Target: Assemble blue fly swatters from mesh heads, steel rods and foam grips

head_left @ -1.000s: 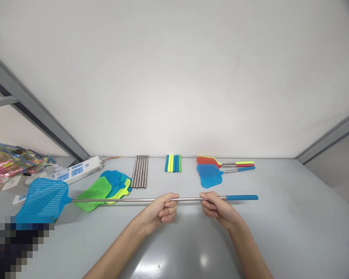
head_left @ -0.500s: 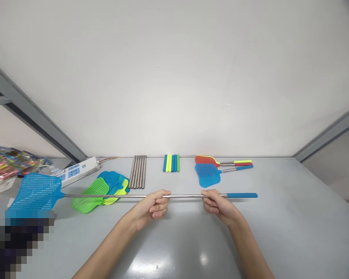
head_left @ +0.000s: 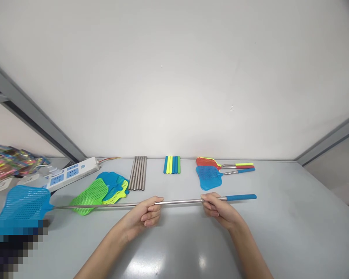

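A blue fly swatter (head_left: 180,202) with a long extended metal rod lies across both my hands above the table. Its mesh head (head_left: 25,202) is at the far left, partly covered by a pixelated patch, and its blue handle (head_left: 241,197) points right. My left hand (head_left: 147,213) is closed round the middle of the rod. Close to the handle, my right hand (head_left: 218,207) pinches the rod. Behind my left hand lie loose swatter heads, a green one (head_left: 90,197) in front of blue (head_left: 112,182) and yellow (head_left: 118,195) ones.
Several metal rods (head_left: 138,173) lie side by side near the wall, left of coloured handle sleeves (head_left: 172,165). Further right are a red swatter (head_left: 206,162) and a blue swatter (head_left: 209,177). A power strip (head_left: 72,174) and bright plastic packages (head_left: 6,162) sit at the left.
My left hand has moved left and a little nearer along with the swatter's head, so the rod now slants. My right hand is nearly where it was.
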The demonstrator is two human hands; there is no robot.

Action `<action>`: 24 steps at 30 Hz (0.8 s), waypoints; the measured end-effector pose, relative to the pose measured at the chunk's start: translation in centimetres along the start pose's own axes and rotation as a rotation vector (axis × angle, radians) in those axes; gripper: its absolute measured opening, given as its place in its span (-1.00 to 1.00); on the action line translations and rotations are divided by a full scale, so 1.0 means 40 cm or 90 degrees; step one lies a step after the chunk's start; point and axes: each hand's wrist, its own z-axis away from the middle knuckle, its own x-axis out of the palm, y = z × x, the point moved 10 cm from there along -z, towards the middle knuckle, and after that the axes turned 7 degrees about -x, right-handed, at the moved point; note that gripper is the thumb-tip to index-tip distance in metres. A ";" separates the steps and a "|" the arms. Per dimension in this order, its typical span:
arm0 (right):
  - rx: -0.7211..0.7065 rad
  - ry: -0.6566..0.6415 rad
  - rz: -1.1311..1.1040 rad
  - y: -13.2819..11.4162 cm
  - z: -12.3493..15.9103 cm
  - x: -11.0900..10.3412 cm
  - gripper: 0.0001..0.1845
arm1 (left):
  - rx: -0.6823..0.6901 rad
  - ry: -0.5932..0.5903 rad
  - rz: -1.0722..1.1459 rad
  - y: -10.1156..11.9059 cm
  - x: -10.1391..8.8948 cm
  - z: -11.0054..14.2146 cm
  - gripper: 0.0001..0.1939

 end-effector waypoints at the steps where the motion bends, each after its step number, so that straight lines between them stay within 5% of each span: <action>1: 0.001 0.000 -0.001 0.003 0.000 -0.002 -0.59 | 0.000 0.001 0.001 -0.002 0.001 0.000 -0.57; 12: 0.015 0.124 -0.180 0.071 -0.022 -0.071 -0.59 | 0.107 0.046 -0.108 0.056 0.069 -0.042 -0.57; 24: -0.018 0.009 -0.115 0.088 -0.038 0.063 -0.54 | 0.178 -0.026 -0.233 0.027 0.150 -0.061 -0.53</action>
